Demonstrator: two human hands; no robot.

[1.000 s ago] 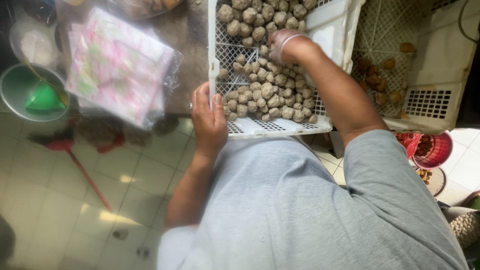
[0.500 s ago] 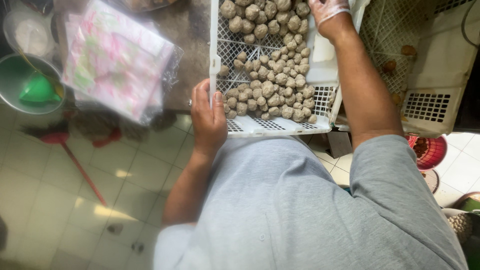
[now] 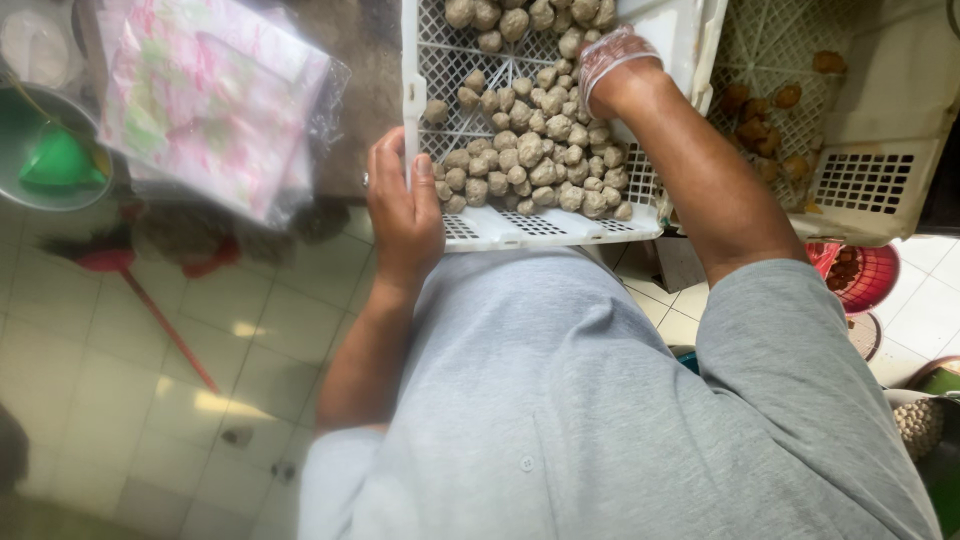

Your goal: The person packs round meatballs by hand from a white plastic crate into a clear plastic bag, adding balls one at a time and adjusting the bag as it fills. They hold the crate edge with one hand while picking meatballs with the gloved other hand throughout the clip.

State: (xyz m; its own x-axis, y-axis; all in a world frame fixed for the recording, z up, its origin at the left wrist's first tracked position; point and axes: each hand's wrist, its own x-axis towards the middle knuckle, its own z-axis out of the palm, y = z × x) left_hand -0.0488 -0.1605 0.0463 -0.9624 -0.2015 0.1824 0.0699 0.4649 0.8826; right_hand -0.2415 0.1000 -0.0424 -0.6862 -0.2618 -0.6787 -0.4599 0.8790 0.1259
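— Pale tiled floor [image 3: 120,380], dark counter; where's the white crate [image 3: 540,225]?

— At the counter's edge. The left hand [image 3: 405,205] clasps its near-left wall, likely steadying it. The gloved right hand [image 3: 615,60] curls among the meatballs [image 3: 530,160] inside.

Soft daylight, glare patches on the floor tiles [image 3: 225,400], edges slightly blurred and bent.
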